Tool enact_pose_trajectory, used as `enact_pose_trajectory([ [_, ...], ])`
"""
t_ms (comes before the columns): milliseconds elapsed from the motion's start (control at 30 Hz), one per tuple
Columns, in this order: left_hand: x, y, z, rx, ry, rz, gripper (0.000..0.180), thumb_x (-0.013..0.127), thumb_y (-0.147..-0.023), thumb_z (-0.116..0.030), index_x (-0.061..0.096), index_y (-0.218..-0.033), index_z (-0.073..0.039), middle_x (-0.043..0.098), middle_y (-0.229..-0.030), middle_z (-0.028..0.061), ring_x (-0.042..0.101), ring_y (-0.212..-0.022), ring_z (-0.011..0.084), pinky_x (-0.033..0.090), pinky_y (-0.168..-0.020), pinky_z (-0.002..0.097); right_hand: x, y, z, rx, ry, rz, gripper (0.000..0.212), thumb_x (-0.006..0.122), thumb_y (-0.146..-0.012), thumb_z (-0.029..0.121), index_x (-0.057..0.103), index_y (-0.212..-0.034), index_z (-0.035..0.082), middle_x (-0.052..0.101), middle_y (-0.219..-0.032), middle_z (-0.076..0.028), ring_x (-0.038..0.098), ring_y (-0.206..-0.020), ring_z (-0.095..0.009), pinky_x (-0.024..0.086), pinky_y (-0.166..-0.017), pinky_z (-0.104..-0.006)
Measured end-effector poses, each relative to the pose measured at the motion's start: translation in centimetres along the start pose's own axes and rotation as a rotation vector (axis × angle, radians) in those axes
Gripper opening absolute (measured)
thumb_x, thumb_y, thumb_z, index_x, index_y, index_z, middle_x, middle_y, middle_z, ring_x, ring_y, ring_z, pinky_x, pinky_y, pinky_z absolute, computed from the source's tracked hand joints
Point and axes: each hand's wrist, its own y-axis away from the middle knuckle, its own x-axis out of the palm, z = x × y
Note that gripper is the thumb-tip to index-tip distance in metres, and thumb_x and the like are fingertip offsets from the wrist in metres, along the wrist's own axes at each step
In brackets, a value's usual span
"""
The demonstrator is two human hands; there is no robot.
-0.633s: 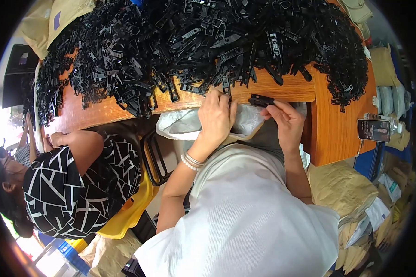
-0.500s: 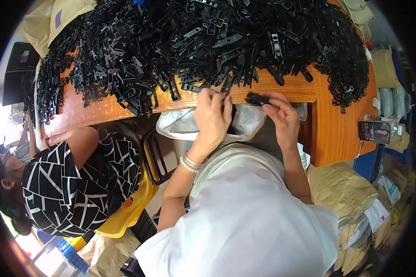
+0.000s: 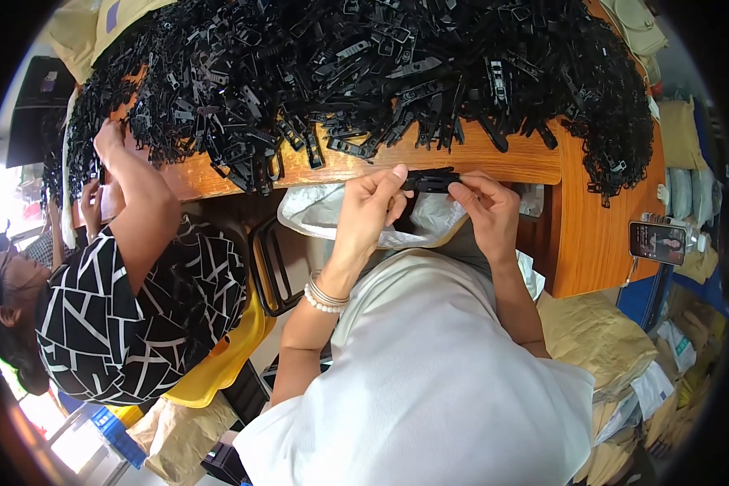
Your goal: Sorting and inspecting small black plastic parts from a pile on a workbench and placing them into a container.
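Observation:
Between my two hands, just off the table's near edge, is a narrow black plastic piece [image 3: 433, 180]. My left hand [image 3: 370, 202] is closed on its left end, with thumb and forefinger pinching. The right end sits between the fingertips of my right hand [image 3: 492, 209], also closed. The fingers partly cover the piece, so I cannot tell whether it is one part or two fitted together. Below it, a white-lined sack [image 3: 308, 212] gapes open at my lap. Beyond my hands, a big heap of black plastic pieces [image 3: 356, 89], many long and slotted, covers the wooden table [image 3: 510, 162].
At the left, a co-worker in a black-and-white patterned top [image 3: 138, 324] sits on a yellow chair [image 3: 255, 332], one arm over the heap. A phone [image 3: 657, 243] stands at the table's right end. Brown paper sacks [image 3: 595, 336] lie at the lower right.
My left hand has left the heap's near edge and come to the piece in my right hand, which both now hold. The co-worker's arm has reached up over the heap.

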Motion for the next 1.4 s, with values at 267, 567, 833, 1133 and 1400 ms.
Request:
enact_pose_trajectory([
  [267,1.5,0.7,-0.3,-0.008,-0.103,0.016,0.028,0.056,-0.085,-0.025,0.056,-0.072,-0.001,0.045,-0.052,-0.0030,0.038,-0.048,0.0036,0.034,-0.051,0.0190,0.3,0.3,0.3,-0.168,0.129,-0.003,0.014,0.065,-0.070,-0.004,0.059,-0.083,-0.007,0.056,-0.077,-0.008,0.053,-0.066,-0.011,0.043,-0.061,-0.0209],
  [567,0.9,0.5,-0.5,0.337,-0.168,0.169,0.012,0.067,-0.076,-0.010,0.060,-0.076,0.001,0.050,-0.069,-0.0007,0.044,-0.063,0.0060,0.035,-0.055,0.0207,1.4,0.4,2.4,0.028,-0.213,-0.009,0.026,0.070,-0.065,0.000,0.062,-0.090,-0.002,0.055,-0.085,-0.003,0.048,-0.072,-0.010,0.039,-0.064,-0.0215],
  [833,-1.6,-2.9,-4.1,0.171,-0.308,0.510,0.017,0.063,-0.078,-0.014,0.057,-0.077,0.002,0.054,-0.075,0.0053,0.048,-0.067,0.0119,0.039,-0.059,0.0237,1.5,0.6,2.7,0.046,-0.198,-0.003,0.025,0.062,-0.074,0.000,0.060,-0.098,-0.004,0.057,-0.081,-0.004,0.052,-0.072,-0.010,0.039,-0.065,-0.0199],
  [1133,-8.7,-22.7,-14.9,0.872,-1.263,-0.394,0.015,0.057,-0.074,-0.006,0.062,-0.087,-0.001,0.063,-0.086,0.0155,0.062,-0.079,0.0310,0.049,-0.069,0.0336,-0.1,1.0,1.3,0.177,-0.182,-0.013,0.023,0.056,-0.078,-0.002,0.057,-0.100,-0.007,0.057,-0.085,-0.006,0.057,-0.072,-0.012,0.044,-0.070,-0.0217],
  [1400,-8.6,-27.2,-15.5,0.527,-1.911,-0.415,0.019,0.049,-0.074,-0.011,0.063,-0.086,-0.005,0.061,-0.090,0.0162,0.062,-0.083,0.0303,0.051,-0.069,0.0382,-0.2,1.5,0.9,0.141,-0.263,0.003,0.023,0.055,-0.076,-0.006,0.057,-0.098,-0.008,0.057,-0.089,-0.008,0.058,-0.071,-0.012,0.045,-0.068,-0.0221],
])
